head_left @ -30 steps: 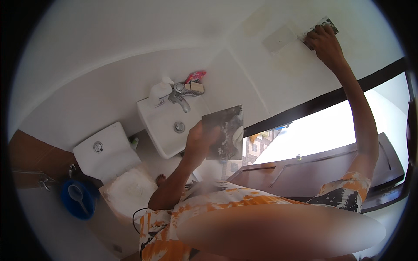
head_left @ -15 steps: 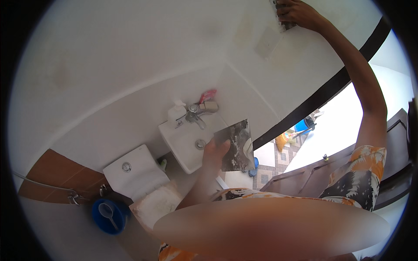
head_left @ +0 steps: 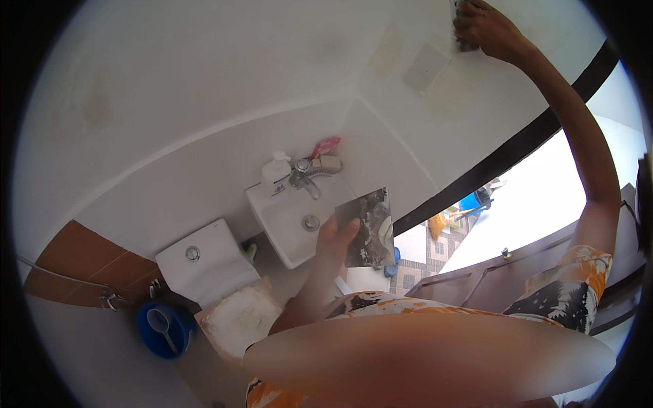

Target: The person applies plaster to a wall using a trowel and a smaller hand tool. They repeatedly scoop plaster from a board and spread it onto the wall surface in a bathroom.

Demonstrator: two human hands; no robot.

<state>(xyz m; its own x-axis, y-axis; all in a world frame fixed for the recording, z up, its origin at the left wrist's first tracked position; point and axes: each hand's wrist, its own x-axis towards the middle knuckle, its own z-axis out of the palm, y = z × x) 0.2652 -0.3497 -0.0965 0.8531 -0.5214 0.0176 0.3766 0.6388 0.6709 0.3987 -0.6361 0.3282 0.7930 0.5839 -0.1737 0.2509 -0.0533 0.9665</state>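
Wall (head_left: 224,61): white, stained, across the top.
Toilet (head_left: 204,262): left of the sink (head_left: 282,228).
Plate (head_left: 374,238): before the sink's right side, smeared white; long axis near upright, top edge rising rightward; lies right of the left hand (head_left: 335,239).
Left hand: gripping the plate's left side, thumb on its face.
Blade (head_left: 469,46): up at the wall, long axis upright, lower end pointing down; under the fingers of the right hand (head_left: 491,28).
Right hand: closed around the blade.

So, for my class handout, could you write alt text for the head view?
A person's right hand holds a flat tool at a white wall, while the left hand grips a smeared plate near a sink. A toilet and blue bucket stand lower left.
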